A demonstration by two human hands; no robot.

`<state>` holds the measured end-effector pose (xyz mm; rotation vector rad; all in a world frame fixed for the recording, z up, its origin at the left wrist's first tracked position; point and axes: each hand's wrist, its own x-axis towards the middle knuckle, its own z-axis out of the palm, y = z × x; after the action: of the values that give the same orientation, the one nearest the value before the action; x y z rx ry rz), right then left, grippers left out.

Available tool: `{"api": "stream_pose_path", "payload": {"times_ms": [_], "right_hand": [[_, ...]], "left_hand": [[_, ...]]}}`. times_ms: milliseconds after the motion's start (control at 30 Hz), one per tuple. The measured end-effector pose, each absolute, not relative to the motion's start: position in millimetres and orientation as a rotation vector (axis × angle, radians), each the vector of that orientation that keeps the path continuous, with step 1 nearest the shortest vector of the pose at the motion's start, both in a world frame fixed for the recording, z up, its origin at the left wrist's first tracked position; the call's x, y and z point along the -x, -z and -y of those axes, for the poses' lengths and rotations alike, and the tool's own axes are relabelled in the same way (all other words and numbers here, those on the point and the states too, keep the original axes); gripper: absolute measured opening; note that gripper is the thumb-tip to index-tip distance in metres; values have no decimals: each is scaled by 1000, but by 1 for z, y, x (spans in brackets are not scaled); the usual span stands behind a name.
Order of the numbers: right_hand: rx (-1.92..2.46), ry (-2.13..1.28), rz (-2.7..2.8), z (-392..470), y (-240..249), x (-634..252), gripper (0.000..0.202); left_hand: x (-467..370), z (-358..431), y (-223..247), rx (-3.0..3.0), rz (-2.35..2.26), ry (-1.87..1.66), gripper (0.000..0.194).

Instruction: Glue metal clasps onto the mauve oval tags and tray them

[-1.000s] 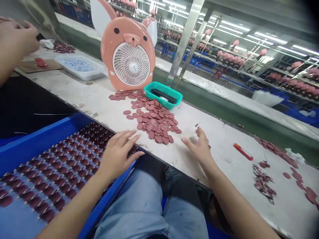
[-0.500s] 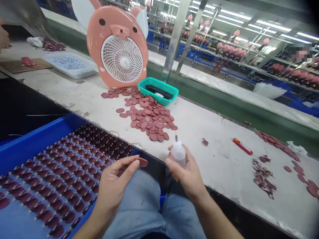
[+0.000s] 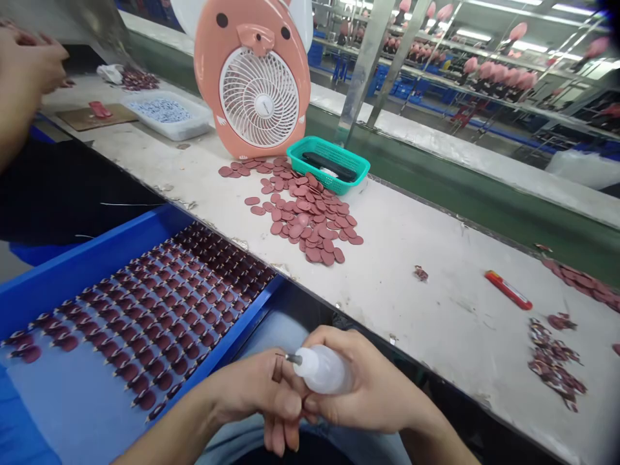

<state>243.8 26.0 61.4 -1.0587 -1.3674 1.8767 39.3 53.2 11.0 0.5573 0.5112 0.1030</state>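
My right hand [image 3: 368,381] is wrapped round a translucent white squeeze bottle [image 3: 327,369], its metal needle tip pointing left. Close against it, over my lap, my left hand [image 3: 271,394] is closed on a thin reddish-brown oval piece [image 3: 278,368]. Only an edge of that piece shows beside the needle; the fingers cover the rest. Whether the needle touches it I cannot tell. More reddish-brown oval pieces [image 3: 314,226] lie in a loose heap on the white table [image 3: 402,213] ahead.
On the left stands a blue tray [image 3: 92,271] with rows of dark red parts. Behind the heap are a pink animal-shaped fan [image 3: 206,71] and a green basket [image 3: 356,177]. A red tube-like object [image 3: 508,290] and scraps [image 3: 557,365] lie right. Another person's hand [image 3: 29,71] is at upper left.
My hands have come together over my lap. The bottle has tipped from upright to pointing left, and its needle is now beside the oval piece. The view has shifted slightly.
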Motion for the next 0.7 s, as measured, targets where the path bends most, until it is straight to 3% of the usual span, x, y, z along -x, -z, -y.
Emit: {"api": "stream_pose_path", "payload": {"times_ms": [133, 267, 367, 567, 700], "right_hand": [[1158, -1669, 1169, -11, -57, -245, 55], [1449, -1395, 1046, 8, -54, -253, 43], [1564, -1094, 942, 19, -55, -263, 46], [1337, -975, 686, 43, -47, -261, 58], [1401, -903, 909, 63, -41, -250, 37]], "left_hand": [[-44, -45, -7, -447, -465, -183, 50], [-44, -36, -7, -393, -502, -464, 40], [-43, -33, -6, -383, -511, -623, 41], [-50, -34, -26, -325, -572, -782, 36], [-57, -31, -52, -296, -693, -801, 40]]}}
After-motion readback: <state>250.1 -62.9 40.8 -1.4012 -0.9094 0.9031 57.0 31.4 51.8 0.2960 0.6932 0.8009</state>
